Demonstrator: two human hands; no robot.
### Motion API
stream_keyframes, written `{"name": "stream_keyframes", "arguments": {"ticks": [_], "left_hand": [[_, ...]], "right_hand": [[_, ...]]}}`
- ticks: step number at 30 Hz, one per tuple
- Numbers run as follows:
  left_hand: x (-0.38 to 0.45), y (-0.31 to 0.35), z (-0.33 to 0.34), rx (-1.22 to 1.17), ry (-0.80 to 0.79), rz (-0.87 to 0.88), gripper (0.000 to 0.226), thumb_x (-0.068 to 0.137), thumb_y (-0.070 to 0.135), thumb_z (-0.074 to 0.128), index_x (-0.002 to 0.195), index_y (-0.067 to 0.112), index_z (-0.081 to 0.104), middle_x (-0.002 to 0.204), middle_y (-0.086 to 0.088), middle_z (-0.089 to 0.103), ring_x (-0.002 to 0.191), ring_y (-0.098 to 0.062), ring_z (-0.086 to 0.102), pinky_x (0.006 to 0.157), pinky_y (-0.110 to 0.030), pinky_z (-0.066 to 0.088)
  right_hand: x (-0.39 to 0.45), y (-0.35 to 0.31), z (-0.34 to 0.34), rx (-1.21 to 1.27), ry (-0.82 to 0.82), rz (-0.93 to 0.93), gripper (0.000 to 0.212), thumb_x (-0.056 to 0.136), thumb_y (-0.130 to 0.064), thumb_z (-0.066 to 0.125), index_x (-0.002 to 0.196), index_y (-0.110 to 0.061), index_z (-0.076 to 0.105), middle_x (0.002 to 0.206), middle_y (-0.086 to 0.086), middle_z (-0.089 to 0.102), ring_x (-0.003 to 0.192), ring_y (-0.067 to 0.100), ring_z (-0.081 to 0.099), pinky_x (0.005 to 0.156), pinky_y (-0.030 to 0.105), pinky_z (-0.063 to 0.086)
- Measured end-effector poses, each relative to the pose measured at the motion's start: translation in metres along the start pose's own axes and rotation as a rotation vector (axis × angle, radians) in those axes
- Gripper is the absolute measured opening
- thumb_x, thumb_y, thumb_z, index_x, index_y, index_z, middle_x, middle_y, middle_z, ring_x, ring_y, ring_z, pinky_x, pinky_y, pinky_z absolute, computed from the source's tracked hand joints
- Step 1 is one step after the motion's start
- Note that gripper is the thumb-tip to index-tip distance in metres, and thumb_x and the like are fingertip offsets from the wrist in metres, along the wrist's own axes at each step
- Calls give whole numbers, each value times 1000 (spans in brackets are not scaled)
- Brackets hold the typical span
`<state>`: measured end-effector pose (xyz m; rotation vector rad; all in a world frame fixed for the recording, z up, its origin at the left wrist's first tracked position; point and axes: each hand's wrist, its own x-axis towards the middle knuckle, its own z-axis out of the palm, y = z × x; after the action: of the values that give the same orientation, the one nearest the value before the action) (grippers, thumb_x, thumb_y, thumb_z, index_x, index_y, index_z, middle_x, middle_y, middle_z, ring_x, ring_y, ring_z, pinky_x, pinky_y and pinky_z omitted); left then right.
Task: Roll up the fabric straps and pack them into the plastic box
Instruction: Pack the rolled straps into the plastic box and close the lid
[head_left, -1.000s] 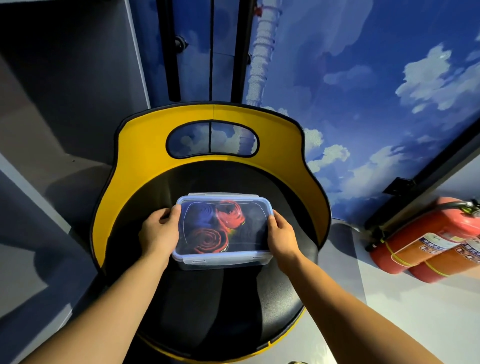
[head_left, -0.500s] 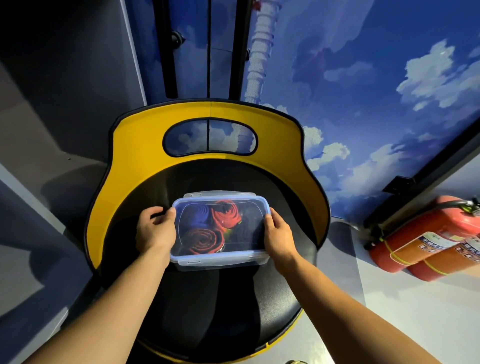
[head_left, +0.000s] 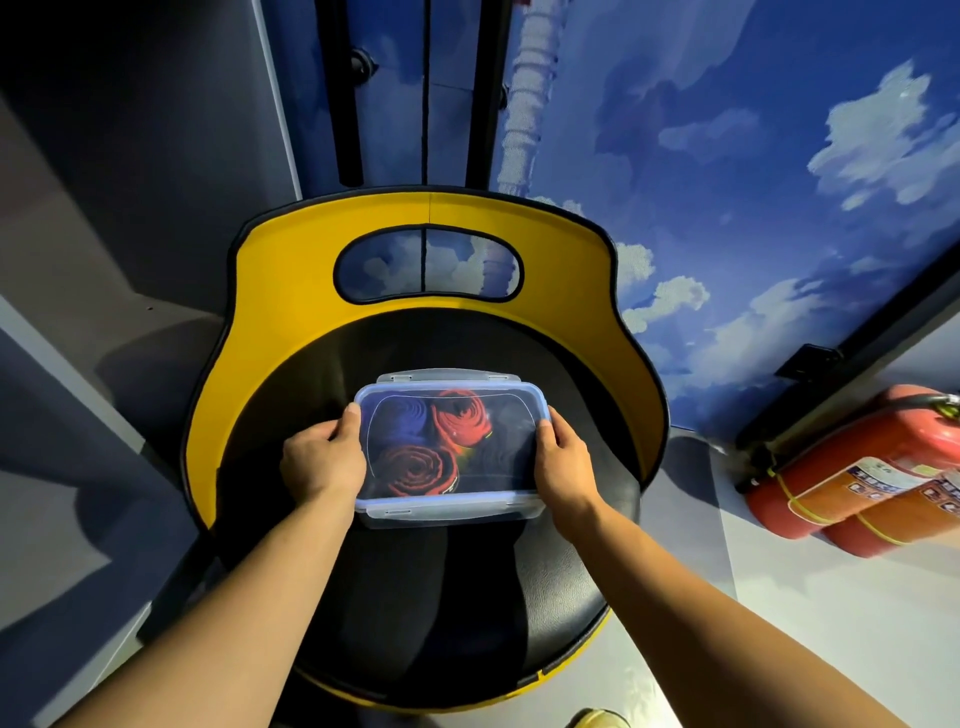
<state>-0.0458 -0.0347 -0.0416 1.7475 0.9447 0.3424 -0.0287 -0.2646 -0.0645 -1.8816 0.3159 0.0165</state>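
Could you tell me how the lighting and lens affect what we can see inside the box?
Head view: dim light leaves the chair seat nearly black; the plastic box lid's haze softens the rolled straps, its right half unreadable; wide-angle distortion bends the room's edges.

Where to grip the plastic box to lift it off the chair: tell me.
Grip the plastic box by its two short ends, one hand from each side, as the left hand and right hand do now. The long edges carry lid latches; keep it level.
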Motion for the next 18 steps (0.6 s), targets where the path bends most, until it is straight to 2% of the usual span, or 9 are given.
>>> {"name": "stream_keyframes", "arguments": {"ticks": [3,5,6,7,8,9,12,15,18], "left_hand": [[-8,0,-6,45,-38,68,42,98,43,59,112,7,74,107,-11,74,100,-30,68,88,-42,56],[-15,0,-13,94,-42,110,39,99,39,59,113,6,74,108,-11,74,100,-30,68,85,-38,54],[-18,-1,-16,102,-34,125,37,98,37,61,114,6,74,109,-10,74,102,-29,68,87,-39,54],[-20,-3,-19,94,-28,134,34,97,35,64,115,7,74,111,-9,74,102,-27,68,89,-40,55],[-20,-4,-20,81,-22,133,32,96,32,66,115,8,74,111,-8,75,102,-26,69,90,-40,56],[-21,-6,-21,64,-23,118,30,95,30,67,115,9,74,110,-7,75,101,-24,69,90,-41,57],[-23,-7,-19,-11,-12,46,28,95,29,68,115,11,74,106,-5,75,98,-23,69,89,-42,58],[-26,-7,-16,-40,9,8,27,96,28,66,116,12,74,106,-4,74,98,-21,67,87,-39,57],[-28,-6,-20,5,-2,67,27,98,28,64,118,12,73,109,-5,73,99,-20,67,83,-33,53]], "right_hand": [[-1,-1,0,-33,35,-11,32,104,-34,38,120,-32,66,111,-10,70,105,10,63,96,36,51],[-4,-2,1,-45,135,-61,29,102,-26,44,85,-25,67,79,-8,65,74,6,58,73,32,49],[-6,-4,1,-55,192,-85,33,99,-24,47,69,-20,60,64,-3,54,60,7,47,62,30,42],[-7,-4,0,-77,231,-89,36,97,-26,48,64,-14,57,58,5,47,55,11,39,58,31,37],[-7,-4,-1,-107,246,-75,38,97,-30,49,67,-9,60,60,12,49,56,15,39,58,32,37],[-8,-5,-3,-136,243,-47,38,96,-35,51,72,-9,66,62,11,55,58,17,44,60,32,41],[-10,-7,-8,-131,239,22,31,96,-41,58,94,-20,79,72,-12,68,79,12,64,77,27,48],[-14,-11,-8,-178,283,7,29,95,-43,58,101,-24,79,89,-8,75,90,15,67,79,26,45],[-17,-15,-8,-274,316,-51,27,98,-41,57,113,-25,74,101,-2,76,98,20,68,85,31,49]]}}
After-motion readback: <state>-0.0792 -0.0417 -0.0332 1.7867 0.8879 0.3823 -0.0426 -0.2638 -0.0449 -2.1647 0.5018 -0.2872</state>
